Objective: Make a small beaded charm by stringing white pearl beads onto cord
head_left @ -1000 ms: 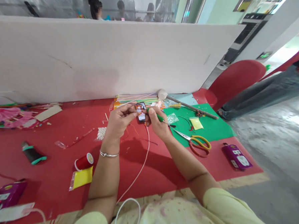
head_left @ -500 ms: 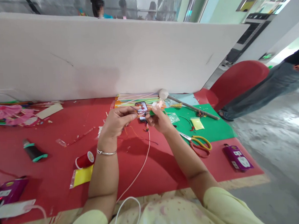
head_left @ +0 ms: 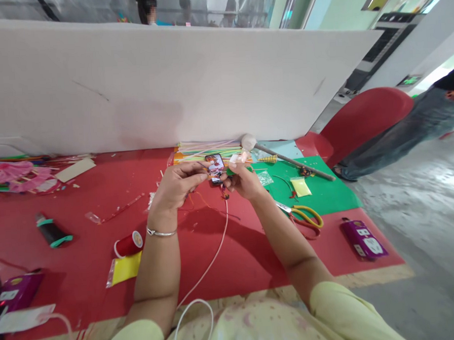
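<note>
Red mat [head_left: 80,198], white partition [head_left: 169,81]

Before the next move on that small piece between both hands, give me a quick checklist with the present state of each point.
1. Left hand pinching the small piece: ok, fingertips closed at its left end.
2. Right hand gripping the green stick: ok, fingers wrapped round it.
3. What the small piece between the fingertips is: cannot tell, too small and partly hidden.
4. Scissors within reach: ok, on the mat beside the right forearm, apart from the hand.
5. Red thread spool at hand: ok, lying left of the left forearm, by a yellow packet.
6. White cable away from the hands: not ok, it runs up between the forearms to just below the hands.
</note>
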`<state>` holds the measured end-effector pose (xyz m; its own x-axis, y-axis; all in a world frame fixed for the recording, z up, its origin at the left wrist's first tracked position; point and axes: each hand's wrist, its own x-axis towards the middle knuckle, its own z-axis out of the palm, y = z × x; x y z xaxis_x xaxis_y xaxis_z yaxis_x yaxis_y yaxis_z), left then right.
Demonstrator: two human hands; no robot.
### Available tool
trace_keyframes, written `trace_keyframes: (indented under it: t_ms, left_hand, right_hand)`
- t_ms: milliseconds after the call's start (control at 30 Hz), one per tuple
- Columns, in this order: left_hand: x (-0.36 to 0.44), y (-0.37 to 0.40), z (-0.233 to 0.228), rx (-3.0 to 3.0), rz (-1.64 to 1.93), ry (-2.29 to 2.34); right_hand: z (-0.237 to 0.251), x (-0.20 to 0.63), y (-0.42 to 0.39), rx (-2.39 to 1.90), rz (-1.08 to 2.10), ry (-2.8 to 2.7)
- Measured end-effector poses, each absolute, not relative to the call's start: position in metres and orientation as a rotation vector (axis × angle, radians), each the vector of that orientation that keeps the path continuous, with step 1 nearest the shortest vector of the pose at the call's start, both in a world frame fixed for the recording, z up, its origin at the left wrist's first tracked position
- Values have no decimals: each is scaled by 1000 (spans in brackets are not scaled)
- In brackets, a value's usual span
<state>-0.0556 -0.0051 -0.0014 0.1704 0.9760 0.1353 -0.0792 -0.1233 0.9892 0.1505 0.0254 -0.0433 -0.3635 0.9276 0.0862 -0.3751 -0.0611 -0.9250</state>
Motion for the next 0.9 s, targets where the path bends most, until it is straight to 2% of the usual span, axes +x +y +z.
trace_keyframes:
  t_ms: [900]
  left_hand:
    - [-56, -8, 2, 1479, 1210, 1079]
  right_hand:
    - [-22, 165, 9, -858, 1265, -1564]
